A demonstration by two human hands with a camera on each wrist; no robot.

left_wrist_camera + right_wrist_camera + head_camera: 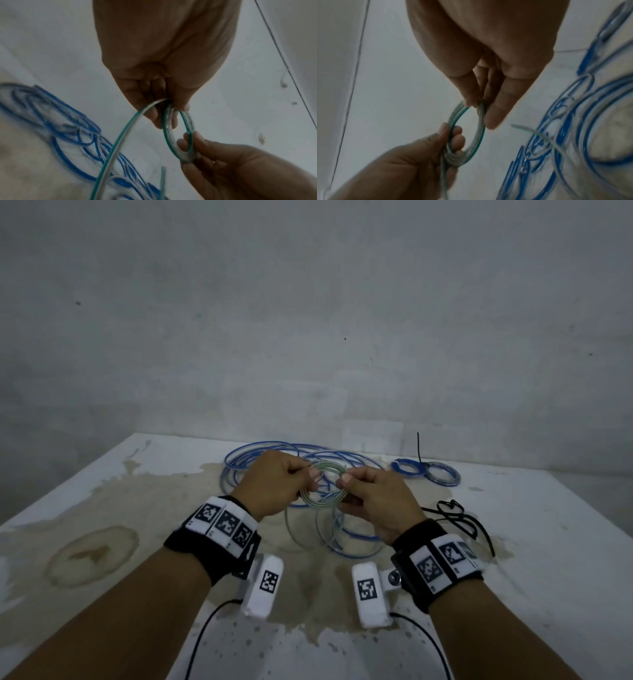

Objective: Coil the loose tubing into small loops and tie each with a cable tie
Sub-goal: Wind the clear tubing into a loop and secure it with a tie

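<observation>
i pinch the green coil point(322, 486) on opposite sides, left hand point(274, 484) and right hand point(376, 501) both in a tight grip above the worktop point(102, 508), so the loops stay stacked for tying.

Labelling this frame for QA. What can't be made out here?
- Green-striped coil: turn count, strands blur together in every view.
- Left hand and right hand: inner grip hidden behind knuckles, head view.
- Tied blue coils: tie fastening too small, head view.
- Loose blue tubing: ends smeared, wrist views.
</observation>
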